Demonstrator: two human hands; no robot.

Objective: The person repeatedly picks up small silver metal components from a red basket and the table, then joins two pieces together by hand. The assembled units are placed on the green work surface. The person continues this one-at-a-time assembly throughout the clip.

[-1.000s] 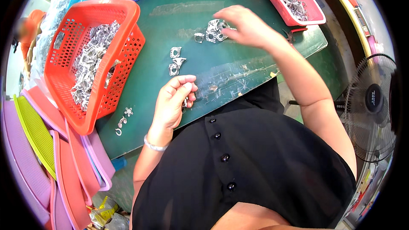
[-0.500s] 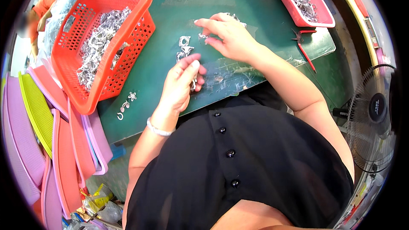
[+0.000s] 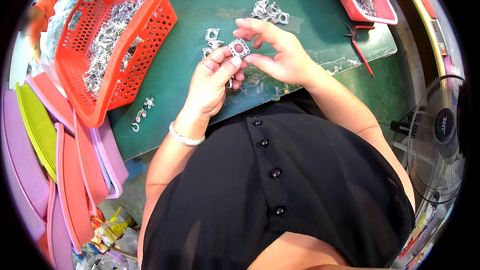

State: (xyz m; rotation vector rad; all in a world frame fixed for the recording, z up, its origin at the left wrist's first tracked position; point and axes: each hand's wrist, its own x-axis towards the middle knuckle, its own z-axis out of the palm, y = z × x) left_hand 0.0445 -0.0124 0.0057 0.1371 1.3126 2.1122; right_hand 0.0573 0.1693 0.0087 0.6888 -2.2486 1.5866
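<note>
My left hand (image 3: 210, 85) pinches a small silver metal casting (image 3: 239, 48), squarish with a round opening, between thumb and forefinger. More silver metal shows under its curled fingers, mostly hidden. Just to the right, my right hand (image 3: 285, 57) has its fingers spread, and the thumb tip lies close to the casting's edge; whether they touch I cannot tell. Beyond the left fingers lie a few similar castings (image 3: 212, 35) in a short row. A small cluster of castings (image 3: 270, 12) rests past my right fingers.
A red perforated basket (image 3: 159, 25) of silver parts stands at left on the green table (image 3: 200, 5). Loose metal pieces (image 3: 141, 113) lie beside it. At right are a pink tray (image 3: 382, 15) of parts, red-handled pliers (image 3: 361, 52) and a fan (image 3: 442, 125). Stacked plastic baskets (image 3: 75, 185) stand left.
My right hand has come back toward my left hand from the far cluster. The casting that was by the right fingertips is now in the left hand's pinch.
</note>
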